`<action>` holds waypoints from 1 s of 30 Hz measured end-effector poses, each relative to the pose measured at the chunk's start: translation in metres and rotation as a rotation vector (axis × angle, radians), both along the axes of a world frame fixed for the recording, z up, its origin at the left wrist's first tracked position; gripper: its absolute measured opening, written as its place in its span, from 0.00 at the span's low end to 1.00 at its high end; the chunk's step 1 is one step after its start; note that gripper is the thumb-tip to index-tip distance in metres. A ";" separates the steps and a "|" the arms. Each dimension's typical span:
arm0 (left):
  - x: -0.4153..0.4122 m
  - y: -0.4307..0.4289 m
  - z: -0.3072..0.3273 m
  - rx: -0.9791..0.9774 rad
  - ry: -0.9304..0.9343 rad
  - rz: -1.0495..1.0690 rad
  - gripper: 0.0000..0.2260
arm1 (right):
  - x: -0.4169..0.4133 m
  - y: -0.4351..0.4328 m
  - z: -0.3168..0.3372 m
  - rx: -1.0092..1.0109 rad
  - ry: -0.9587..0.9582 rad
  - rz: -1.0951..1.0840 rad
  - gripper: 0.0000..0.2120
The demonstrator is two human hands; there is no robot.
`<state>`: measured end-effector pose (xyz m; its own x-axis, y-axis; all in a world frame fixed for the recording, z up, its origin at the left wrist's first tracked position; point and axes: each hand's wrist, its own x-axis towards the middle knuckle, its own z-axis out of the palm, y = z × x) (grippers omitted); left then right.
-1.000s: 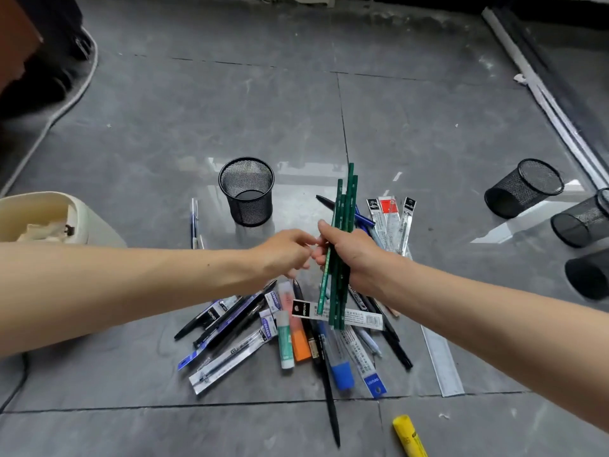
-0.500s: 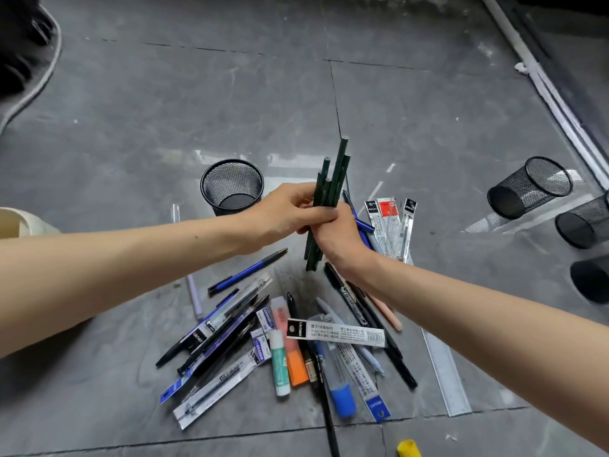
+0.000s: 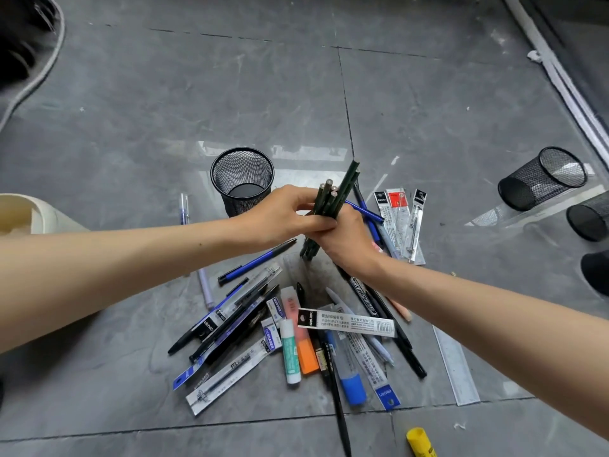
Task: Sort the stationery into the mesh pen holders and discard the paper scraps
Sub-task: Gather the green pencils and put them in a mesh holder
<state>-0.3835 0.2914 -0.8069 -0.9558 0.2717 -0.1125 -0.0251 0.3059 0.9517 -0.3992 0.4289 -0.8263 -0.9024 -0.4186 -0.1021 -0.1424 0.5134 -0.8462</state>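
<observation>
Dark green pencils [image 3: 333,201] bundled, clasped by left hand [image 3: 283,214] and right hand [image 3: 346,242], round black mesh holder [image 3: 242,179] beside.

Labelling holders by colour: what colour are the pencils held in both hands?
Dark green pencils, clearest in the head view.

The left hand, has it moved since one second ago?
Yes. The left hand has gone up and right onto the green pencils, and now overlaps the upright mesh pen holder.
</observation>
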 end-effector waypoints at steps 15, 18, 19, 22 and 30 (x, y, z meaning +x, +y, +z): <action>0.002 -0.007 -0.010 -0.166 0.022 0.008 0.10 | 0.005 0.000 0.005 -0.047 -0.008 0.081 0.13; 0.002 -0.007 -0.013 -0.314 0.015 -0.012 0.16 | 0.008 0.000 0.001 -0.052 -0.060 0.093 0.17; 0.002 -0.008 -0.013 -0.299 0.006 -0.025 0.14 | 0.009 0.000 0.000 -0.052 -0.071 0.104 0.17; 0.004 -0.008 -0.005 -0.252 0.005 -0.030 0.06 | 0.010 0.000 0.004 -0.066 -0.068 0.126 0.16; 0.004 -0.016 0.031 -0.358 0.245 0.080 0.16 | 0.001 -0.005 0.033 0.030 0.075 0.162 0.12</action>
